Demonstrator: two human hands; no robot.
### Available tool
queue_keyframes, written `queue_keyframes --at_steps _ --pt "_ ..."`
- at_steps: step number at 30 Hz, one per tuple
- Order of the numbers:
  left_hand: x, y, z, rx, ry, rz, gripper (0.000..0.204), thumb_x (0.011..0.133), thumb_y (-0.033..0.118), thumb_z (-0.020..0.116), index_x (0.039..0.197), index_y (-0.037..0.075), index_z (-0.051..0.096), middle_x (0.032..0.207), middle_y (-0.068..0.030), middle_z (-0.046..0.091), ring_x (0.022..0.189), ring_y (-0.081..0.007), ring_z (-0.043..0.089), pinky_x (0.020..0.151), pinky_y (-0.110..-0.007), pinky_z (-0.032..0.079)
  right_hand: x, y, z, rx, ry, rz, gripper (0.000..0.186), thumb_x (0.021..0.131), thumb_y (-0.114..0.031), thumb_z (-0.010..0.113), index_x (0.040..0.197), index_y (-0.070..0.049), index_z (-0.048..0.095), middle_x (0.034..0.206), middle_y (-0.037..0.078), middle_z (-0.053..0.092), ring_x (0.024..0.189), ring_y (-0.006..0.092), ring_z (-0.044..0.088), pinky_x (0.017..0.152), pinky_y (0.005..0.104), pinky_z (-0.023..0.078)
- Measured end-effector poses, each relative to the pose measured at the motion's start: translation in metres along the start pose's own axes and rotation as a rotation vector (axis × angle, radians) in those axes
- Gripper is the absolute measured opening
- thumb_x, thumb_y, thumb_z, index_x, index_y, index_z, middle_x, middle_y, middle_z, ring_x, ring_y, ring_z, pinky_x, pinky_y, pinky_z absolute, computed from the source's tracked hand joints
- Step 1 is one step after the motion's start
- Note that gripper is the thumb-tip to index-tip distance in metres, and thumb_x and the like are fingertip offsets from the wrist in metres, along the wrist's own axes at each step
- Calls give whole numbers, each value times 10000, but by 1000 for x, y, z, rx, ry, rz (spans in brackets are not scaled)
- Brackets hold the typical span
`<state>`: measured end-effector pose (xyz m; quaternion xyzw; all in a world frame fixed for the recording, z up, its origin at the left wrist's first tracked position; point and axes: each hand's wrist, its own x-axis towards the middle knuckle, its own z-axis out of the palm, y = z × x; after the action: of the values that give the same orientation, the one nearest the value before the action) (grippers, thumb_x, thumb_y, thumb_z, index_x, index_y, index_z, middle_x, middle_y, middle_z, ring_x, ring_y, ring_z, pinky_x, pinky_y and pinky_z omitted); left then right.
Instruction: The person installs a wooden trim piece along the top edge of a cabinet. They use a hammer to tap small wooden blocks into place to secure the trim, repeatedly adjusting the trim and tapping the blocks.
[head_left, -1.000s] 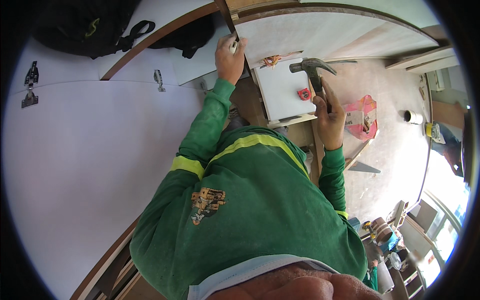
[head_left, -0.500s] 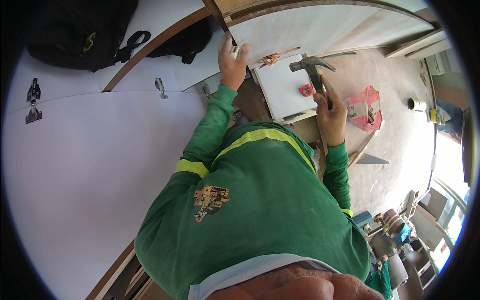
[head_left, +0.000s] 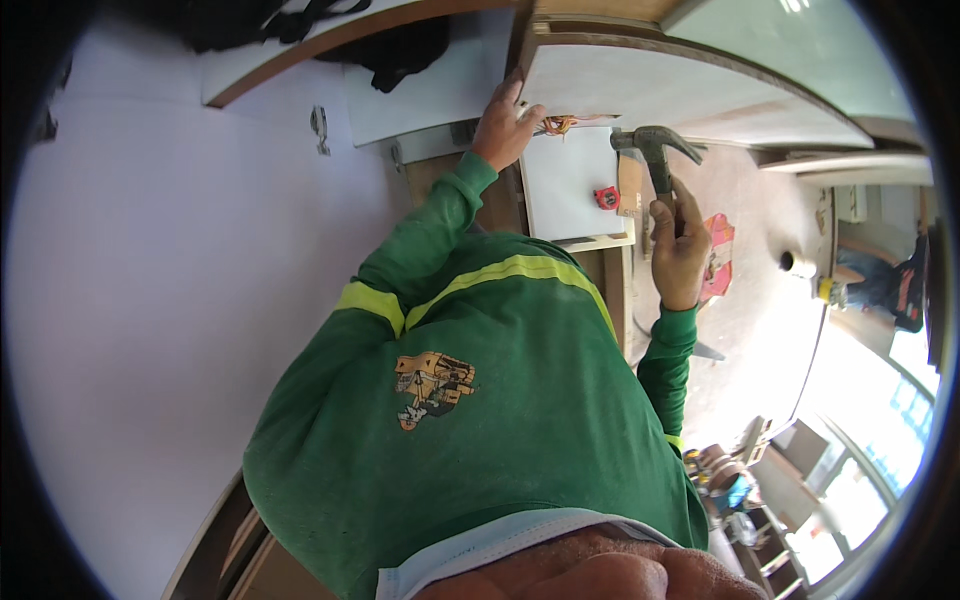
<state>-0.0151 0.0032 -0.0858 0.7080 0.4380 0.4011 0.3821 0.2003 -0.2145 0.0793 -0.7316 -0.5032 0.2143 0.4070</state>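
My right hand (head_left: pixel 682 258) is wrapped round the handle of a claw hammer (head_left: pixel 655 147), its metal head raised in front of the white wall panel (head_left: pixel 660 88). At the brown upright edge (head_left: pixel 517 55) of the cabinet, my left hand (head_left: pixel 500 136) has its fingertips up by the wood. Between its thumb and fingers shows a small pale piece (head_left: pixel 522 107), mostly hidden, whose kind I cannot make out. Just right of that hand, orange and yellow wires (head_left: pixel 558 125) come out of a slot in the panel.
Below the wires a red tape measure (head_left: pixel 607 198) lies on a white surface (head_left: pixel 565 190). A pink bag (head_left: pixel 718 258) and a pipe piece (head_left: pixel 797 264) are on the floor at right. White cabinet panels (head_left: pixel 200 300) fill the left. Another person (head_left: pixel 885 290) is partly visible at far right.
My view has shifted, and the cabinet's upright edge sits further right in it. My left hand has come up against that edge. The hammer stays raised in my right hand.
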Motion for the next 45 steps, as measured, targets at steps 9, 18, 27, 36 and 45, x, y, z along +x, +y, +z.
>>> queue_keyframes --at_steps 9,18,27,36,45 --pt "-11 -22 7 -49 8 35 766 1012 321 734 1564 -116 431 1540 -346 536 1430 -468 540 1217 -466 436 136 -199 16 -1018 -320 -990 450 1006 -87 692 1449 -154 649 1039 163 747 839 387 731 704 512 586" --pt "-19 -34 0 -98 -74 -81 859 994 340 715 1666 -30 329 1592 -331 499 1457 -450 525 1204 -484 462 164 -289 119 -1658 -565 -1312 578 987 -205 692 1532 -128 515 859 97 736 719 299 742 617 427 609" --pt "-17 -45 1 -42 -115 -79 852 1016 367 694 1689 17 307 1685 -277 404 1506 -432 477 1225 -474 447 177 -273 137 -1683 -566 -1247 265 987 -216 654 1196 -72 734 845 130 753 776 315 776 669 440 633" --pt "-12 -35 -6 23 -211 -93 861 1024 396 694 1707 55 294 1666 -276 431 1502 -448 479 1230 -483 441 194 -268 135 -1672 -697 -1208 174 953 -230 699 992 -77 771 884 139 770 822 331 784 721 462 637" --pt "-10 -33 -10 56 -227 -94 853 1027 452 698 1672 15 352 1527 -321 565 1408 -453 575 1193 -473 477 180 -276 140 -1719 -607 -1190 151 920 -209 720 928 -67 771 827 143 763 807 334 785 725 463 633"
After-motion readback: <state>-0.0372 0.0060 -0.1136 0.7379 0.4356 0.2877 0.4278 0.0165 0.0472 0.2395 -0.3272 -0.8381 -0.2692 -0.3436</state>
